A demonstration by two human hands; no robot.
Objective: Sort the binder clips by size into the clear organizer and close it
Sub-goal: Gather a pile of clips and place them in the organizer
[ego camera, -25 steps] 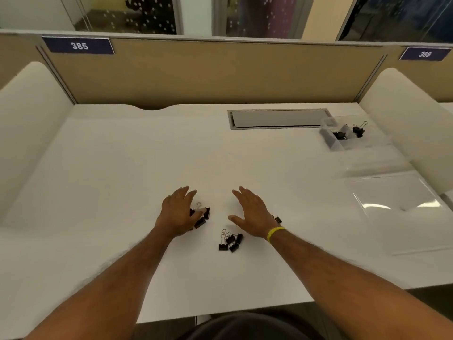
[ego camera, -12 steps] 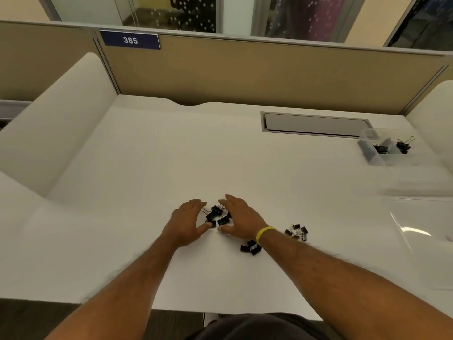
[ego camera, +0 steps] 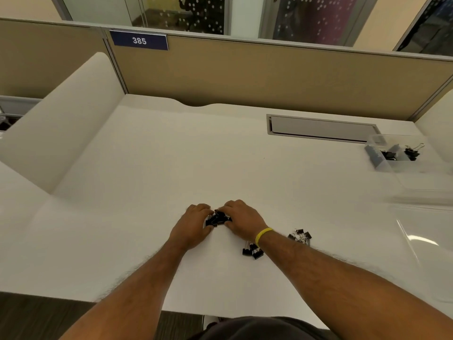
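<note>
Together, left hand [ego camera: 193, 227] and right hand [ego camera: 241, 220] curl round one clip heap [ego camera: 217, 218]; two other heaps [ego camera: 252, 250] [ego camera: 300, 236] lie nearby.

On desk [ego camera: 171, 155], clip pile [ego camera: 218, 218] between left hand [ego camera: 193, 227] and right hand [ego camera: 241, 220], 2 clusters [ego camera: 252, 251] rightward, organizer [ego camera: 382, 165] far right

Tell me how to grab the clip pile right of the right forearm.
Come from above and pinch the clips across their black bodies, closing from left and right. They lie in a loose, flat cluster on the desk with wire handles sticking out, so the handles would probably slip.
</note>
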